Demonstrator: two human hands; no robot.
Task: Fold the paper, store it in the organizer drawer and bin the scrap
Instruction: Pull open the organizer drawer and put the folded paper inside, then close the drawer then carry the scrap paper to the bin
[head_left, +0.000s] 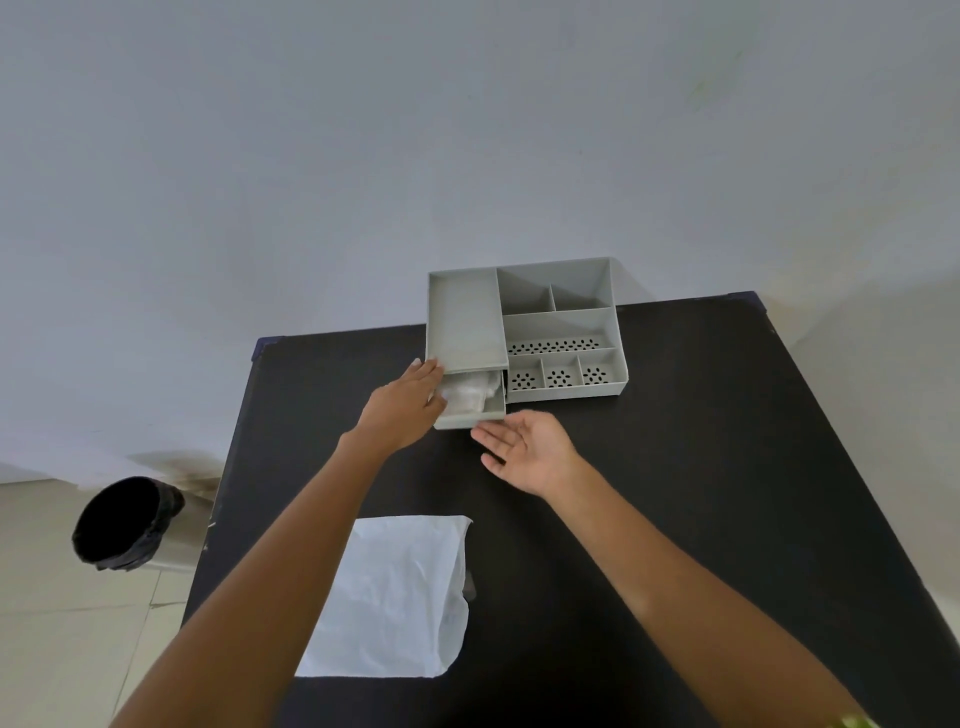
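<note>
Pale grey wall fills the upper view; below it a black surface (675, 467) carries everything, and a dark-lined bin (124, 525) stands on the floor off its left edge. Nearest the person lies a crumpled white sheet (400, 597), its long axis running away from the body, between the two forearms and well short of both hands. At the far side sits the grey organizer (561, 332), its lower-left drawer (470, 413) pulled partly out toward the person. Folded white paper (467, 392) lies inside that drawer. The left hand (402, 408) reaches over the drawer's left edge with fingers on or just beside the paper; whether it pinches it I cannot tell. The right hand (524, 449) hovers released, palm up, just in front of the drawer's face, so it looks the nearer one for pushing the drawer shut.
</note>
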